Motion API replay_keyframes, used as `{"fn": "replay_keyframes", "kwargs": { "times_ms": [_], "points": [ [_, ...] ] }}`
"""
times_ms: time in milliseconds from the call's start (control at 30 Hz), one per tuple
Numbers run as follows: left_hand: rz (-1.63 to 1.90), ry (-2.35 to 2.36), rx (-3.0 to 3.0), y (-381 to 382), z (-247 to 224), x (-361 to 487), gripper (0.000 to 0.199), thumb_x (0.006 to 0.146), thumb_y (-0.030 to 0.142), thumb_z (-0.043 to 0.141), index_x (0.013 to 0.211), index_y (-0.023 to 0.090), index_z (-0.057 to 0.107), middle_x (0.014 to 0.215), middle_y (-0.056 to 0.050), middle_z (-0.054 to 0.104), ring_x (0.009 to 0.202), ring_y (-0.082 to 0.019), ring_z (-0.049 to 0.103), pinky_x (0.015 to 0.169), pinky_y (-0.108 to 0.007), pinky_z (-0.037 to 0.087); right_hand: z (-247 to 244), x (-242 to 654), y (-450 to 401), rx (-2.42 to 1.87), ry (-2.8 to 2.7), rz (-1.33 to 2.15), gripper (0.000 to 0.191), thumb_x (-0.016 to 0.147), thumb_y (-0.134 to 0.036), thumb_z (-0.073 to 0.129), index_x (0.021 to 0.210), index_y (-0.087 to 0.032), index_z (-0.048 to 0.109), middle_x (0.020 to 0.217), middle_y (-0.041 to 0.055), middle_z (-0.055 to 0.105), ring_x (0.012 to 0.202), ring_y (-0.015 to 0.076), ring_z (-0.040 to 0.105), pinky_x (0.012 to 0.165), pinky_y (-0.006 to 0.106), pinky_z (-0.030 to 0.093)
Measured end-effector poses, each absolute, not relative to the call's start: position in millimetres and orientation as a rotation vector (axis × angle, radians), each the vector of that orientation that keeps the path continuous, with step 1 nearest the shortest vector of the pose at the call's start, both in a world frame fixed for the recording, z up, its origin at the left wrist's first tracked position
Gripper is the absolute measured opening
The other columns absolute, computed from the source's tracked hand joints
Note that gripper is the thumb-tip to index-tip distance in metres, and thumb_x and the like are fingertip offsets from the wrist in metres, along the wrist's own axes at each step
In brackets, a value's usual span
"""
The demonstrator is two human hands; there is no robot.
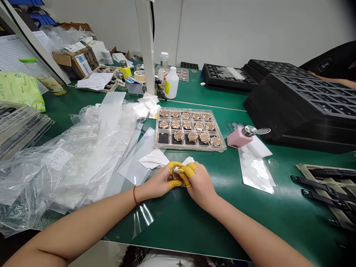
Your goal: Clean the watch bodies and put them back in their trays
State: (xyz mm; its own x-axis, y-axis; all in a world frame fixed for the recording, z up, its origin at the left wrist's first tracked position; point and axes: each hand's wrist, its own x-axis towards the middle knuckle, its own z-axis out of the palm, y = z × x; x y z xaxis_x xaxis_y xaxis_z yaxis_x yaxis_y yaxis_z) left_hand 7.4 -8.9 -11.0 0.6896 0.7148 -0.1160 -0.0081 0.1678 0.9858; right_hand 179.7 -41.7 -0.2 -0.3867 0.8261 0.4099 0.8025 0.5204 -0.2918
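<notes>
My left hand (158, 181), with yellow finger cots, grips a rose-gold watch case (175, 174) between thumb and fingers just above the green table. My right hand (199, 182), also in yellow cots, is closed against the case's right side. A white wipe (188, 160) pokes out behind the right fingers, which seem to pinch it; they hide much of the case. Beyond the hands, a clear plastic tray (167, 145) carries rows of similar watch cases (191, 136), with a vacant pocket at its front left. Another white wipe (153, 159) lies beside my left hand.
Plastic bags (75, 159) cover the left side. Right of the tray stand a pink pump bottle (239, 138) and a sheet of round films (257, 170). Black foam trays (294, 111) are stacked farther right, near watch straps (319, 193). Another person's arm (333, 79) shows behind.
</notes>
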Motion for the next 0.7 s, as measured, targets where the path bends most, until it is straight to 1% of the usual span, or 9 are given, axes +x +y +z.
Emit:
{"fn": "replay_keyframes", "kwargs": {
  "times_ms": [67, 133, 233, 367, 533, 633, 700],
  "points": [
    [0.583, 0.668, 1.326, -8.4, -11.2, 7.5, 0.031, 0.085, 0.023, 0.062, 0.112, 0.021, 0.047, 0.105, -0.005, 0.059, 0.094, -0.018, 0.061, 0.084, -0.033, 0.050, -2.8, 179.5, -32.8, -1.374, -2.252, 0.051, 0.019, 0.083, -0.007, 0.045, 0.084, -0.016, 0.062, 0.079, 0.0093, 0.060, 0.076, 0.0231, 0.044, 0.063, 0.033, 0.032],
    [0.598, 0.676, 1.312, -8.0, -10.2, 8.0, 0.032, 0.084, 0.024, 0.063, 0.112, 0.021, 0.047, 0.107, -0.005, 0.059, 0.098, -0.019, 0.061, 0.087, -0.035, 0.050, -1.9, 182.9, -24.0, -1.421, -2.241, 0.085, 0.020, 0.082, -0.006, 0.045, 0.085, -0.016, 0.062, 0.080, 0.0093, 0.060, 0.076, 0.0230, 0.044, 0.064, 0.033, 0.032],
    [0.601, 0.697, 1.287, -8.0, -7.3, 8.8, 0.039, 0.082, 0.025, 0.066, 0.115, 0.021, 0.047, 0.112, -0.006, 0.059, 0.104, -0.021, 0.060, 0.092, -0.038, 0.049, 4.1, 189.9, -18.1, -1.404, -2.208, 0.153, 0.023, 0.085, -0.006, 0.043, 0.092, -0.016, 0.063, 0.083, 0.0088, 0.061, 0.077, 0.0220, 0.045, 0.066, 0.032, 0.034],
    [0.579, 0.665, 1.259, -8.5, -5.1, 9.2, 0.040, 0.082, 0.026, 0.067, 0.115, 0.021, 0.047, 0.106, -0.005, 0.061, 0.097, -0.019, 0.063, 0.090, -0.038, 0.051, 8.8, 193.2, -27.7, -1.251, -2.306, 0.076, 0.027, 0.088, -0.007, 0.044, 0.099, -0.020, 0.065, 0.089, 0.0076, 0.063, 0.085, 0.0225, 0.046, 0.075, 0.034, 0.036],
    [0.564, 0.674, 1.267, -8.3, -6.7, 9.1, 0.040, 0.082, 0.025, 0.067, 0.115, 0.021, 0.045, 0.105, -0.004, 0.060, 0.092, -0.016, 0.063, 0.083, -0.032, 0.051, 5.7, 190.0, -50.9, -1.160, -2.418, -0.048, 0.030, 0.087, -0.003, 0.043, 0.089, -0.022, 0.066, 0.085, 0.0067, 0.064, 0.085, 0.0227, 0.046, 0.079, 0.037, 0.036],
    [0.554, 0.700, 1.267, -8.2, -5.8, 8.4, 0.044, 0.080, 0.025, 0.069, 0.117, 0.020, 0.045, 0.101, -0.003, 0.060, 0.091, -0.016, 0.062, 0.083, -0.032, 0.050, 0.7, 201.0, -53.8, -1.160, -2.318, 0.100, 0.029, 0.089, -0.006, 0.042, 0.093, -0.023, 0.066, 0.087, 0.0062, 0.065, 0.089, 0.0228, 0.050, 0.083, 0.037, 0.038],
    [0.540, 0.711, 1.244, -8.1, -4.9, 7.7, 0.047, 0.078, 0.026, 0.071, 0.117, 0.020, 0.046, 0.099, -0.003, 0.060, 0.091, -0.017, 0.062, 0.085, -0.034, 0.050, -4.8, 217.2, -46.8, -1.321, -2.128, 0.273, 0.025, 0.092, -0.015, 0.043, 0.102, -0.023, 0.064, 0.092, 0.0074, 0.064, 0.089, 0.0224, 0.053, 0.082, 0.037, 0.042]
  ]
}}
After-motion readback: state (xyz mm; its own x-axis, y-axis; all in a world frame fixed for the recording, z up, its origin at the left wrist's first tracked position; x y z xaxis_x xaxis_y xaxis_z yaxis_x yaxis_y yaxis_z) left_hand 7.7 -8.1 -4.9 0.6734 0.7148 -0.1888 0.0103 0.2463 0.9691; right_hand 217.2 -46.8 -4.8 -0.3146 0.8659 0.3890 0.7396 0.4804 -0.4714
